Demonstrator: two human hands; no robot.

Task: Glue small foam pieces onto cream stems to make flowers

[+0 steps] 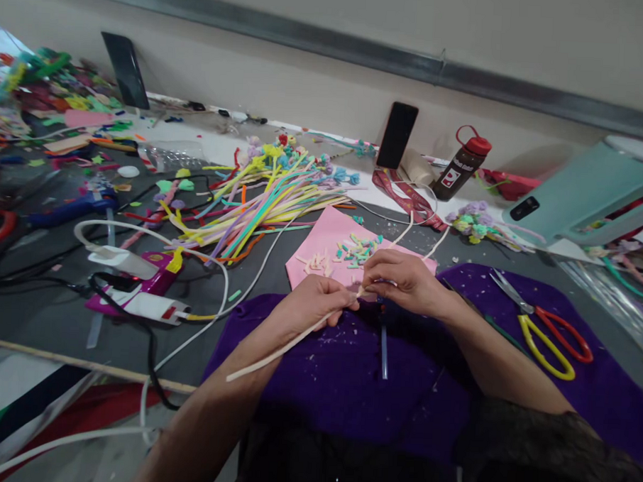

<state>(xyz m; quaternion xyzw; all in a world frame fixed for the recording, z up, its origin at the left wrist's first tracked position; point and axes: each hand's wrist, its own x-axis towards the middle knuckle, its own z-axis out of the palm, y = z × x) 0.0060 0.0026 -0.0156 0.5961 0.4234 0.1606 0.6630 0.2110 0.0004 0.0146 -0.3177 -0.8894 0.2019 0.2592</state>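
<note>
My left hand (322,301) pinches a cream pipe cleaner (279,351), whose long end runs down over my left wrist. Fingertip to fingertip with it, my right hand (405,280) is closed on the same pipe cleaner where it is bent or twisted. Cream ends also stick out beyond my right hand; how they join is hidden by the fingers. Behind both hands lies a pink sheet (322,234) with short cream pieces (318,262) and green and yellow pieces (356,248). A translucent stick (385,354) shows below my right hand on the purple cloth (321,369).
Scissors (534,311) with red and yellow handles lie at right. A pile of coloured pipe cleaners (264,210) is behind left. A power strip (138,290) with cables and a blue glue gun (72,209) are at left. A phone (397,134) and bottle (460,165) stand at the back.
</note>
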